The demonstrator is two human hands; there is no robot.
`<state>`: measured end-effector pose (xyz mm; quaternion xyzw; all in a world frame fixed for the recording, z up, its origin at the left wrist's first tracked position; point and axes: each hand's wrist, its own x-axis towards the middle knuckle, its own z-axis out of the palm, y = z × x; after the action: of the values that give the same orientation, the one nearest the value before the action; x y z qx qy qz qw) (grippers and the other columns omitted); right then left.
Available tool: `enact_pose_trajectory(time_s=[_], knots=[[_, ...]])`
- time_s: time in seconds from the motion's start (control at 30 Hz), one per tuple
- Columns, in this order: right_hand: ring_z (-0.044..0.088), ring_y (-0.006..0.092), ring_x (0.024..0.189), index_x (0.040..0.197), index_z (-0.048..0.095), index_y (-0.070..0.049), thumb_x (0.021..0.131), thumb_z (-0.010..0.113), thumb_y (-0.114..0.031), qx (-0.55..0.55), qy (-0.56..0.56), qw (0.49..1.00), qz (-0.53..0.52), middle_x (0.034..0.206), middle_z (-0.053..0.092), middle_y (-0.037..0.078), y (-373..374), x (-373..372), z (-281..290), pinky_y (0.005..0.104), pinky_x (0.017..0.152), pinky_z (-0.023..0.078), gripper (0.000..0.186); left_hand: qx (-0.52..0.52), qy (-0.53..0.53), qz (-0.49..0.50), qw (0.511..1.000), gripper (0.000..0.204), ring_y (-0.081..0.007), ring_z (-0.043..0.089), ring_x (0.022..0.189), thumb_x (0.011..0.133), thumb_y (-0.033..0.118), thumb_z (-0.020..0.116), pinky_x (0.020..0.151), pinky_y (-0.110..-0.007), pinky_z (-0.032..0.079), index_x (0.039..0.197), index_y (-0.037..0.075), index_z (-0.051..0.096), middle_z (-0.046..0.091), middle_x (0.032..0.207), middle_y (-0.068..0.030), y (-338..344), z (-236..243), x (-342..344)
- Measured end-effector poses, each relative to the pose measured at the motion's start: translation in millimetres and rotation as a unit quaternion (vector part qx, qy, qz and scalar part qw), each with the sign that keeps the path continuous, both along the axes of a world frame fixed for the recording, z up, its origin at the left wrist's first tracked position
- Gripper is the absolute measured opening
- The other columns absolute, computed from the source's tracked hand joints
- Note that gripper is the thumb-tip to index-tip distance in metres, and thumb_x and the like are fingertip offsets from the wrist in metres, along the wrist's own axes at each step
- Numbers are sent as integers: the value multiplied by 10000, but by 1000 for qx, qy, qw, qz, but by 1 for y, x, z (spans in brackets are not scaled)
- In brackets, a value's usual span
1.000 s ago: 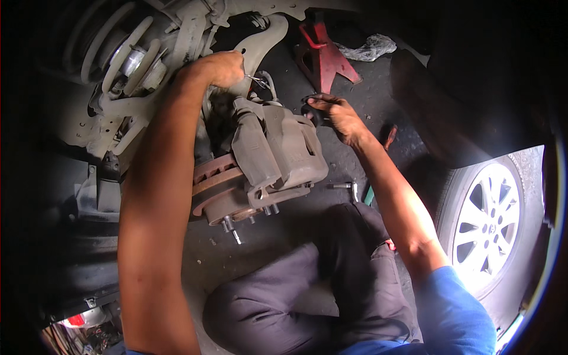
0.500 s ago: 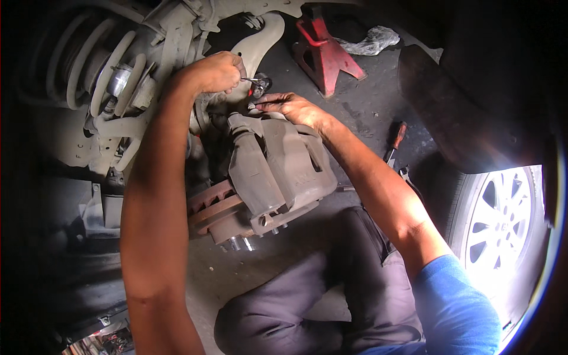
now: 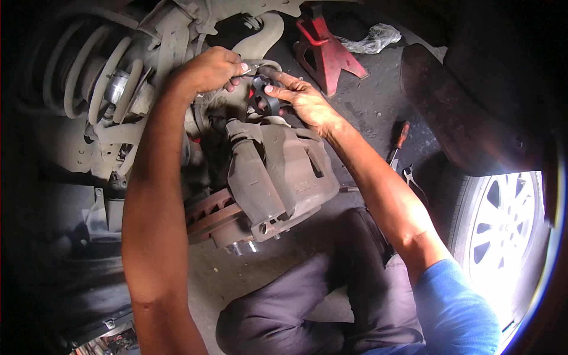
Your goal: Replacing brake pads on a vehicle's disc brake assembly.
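Above the grey brake caliper, my two hands are close together. My left hand is closed, its thumb and fingers pinching a thin shiny metal piece whose kind I cannot make out. With thumb and fingers my right hand grips a black rounded part with openings in it; the back of this part is hidden. A bit of red shows beside it. Below the caliper sits the rusty brake disc, with shiny wheel studs at the hub.
A coil spring and suspension arms fill the left. A red jack stand stands beyond my right hand, beside crumpled clear plastic. On the floor to the right lie a screwdriver and pliers, near a wheel.
My right hand has moved up from the caliper's top and now grips the black part. The left hand stays almost in place, still pinching the metal piece.
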<state>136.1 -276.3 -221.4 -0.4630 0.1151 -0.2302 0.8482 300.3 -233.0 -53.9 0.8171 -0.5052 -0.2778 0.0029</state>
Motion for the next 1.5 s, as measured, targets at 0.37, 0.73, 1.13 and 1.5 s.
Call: enact_pose_trajectory(time_s=[0.37, 0.73, 1.13, 1.5], knots=[[623, 71, 960, 1376, 574, -64, 914, 726, -248, 38, 40, 996, 75, 1107, 688, 12, -4, 16, -10, 246, 771, 451, 520, 9, 95, 11, 995, 216, -79, 597, 703, 933, 220, 685, 621, -228, 458, 1032, 29, 689, 650, 821, 3, 2, 4, -2], [591, 81, 1006, 1339, 585, -40, 924, 638, -273, -19, -67, 997, 14, 1127, 695, -1, -15, 15, -1, 265, 819, 438, 479, -24, 142, -18, 989, 240, -88, 600, 731, 847, 71, 653, 668, -233, 473, 1078, 14, 682, 665, 848, -16, 1, 3, 8], [576, 74, 952, 1223, 676, -38, 882, 594, -181, 10, -77, 997, 2, 1058, 680, 9, -10, 13, 2, 244, 809, 449, 380, -33, 133, -41, 990, 307, -104, 614, 772, 815, 34, 656, 722, -235, 490, 1116, -21, 680, 676, 862, -46, 2, 5, 8], [646, 99, 873, 1160, 685, -30, 933, 648, -244, 109, -103, 989, -8, 989, 699, 39, -5, 20, -1, 253, 818, 504, 314, -22, 109, -60, 992, 300, -144, 648, 843, 805, 61, 693, 817, -268, 507, 1085, -46, 698, 711, 924, -87, 0, 4, 11]])
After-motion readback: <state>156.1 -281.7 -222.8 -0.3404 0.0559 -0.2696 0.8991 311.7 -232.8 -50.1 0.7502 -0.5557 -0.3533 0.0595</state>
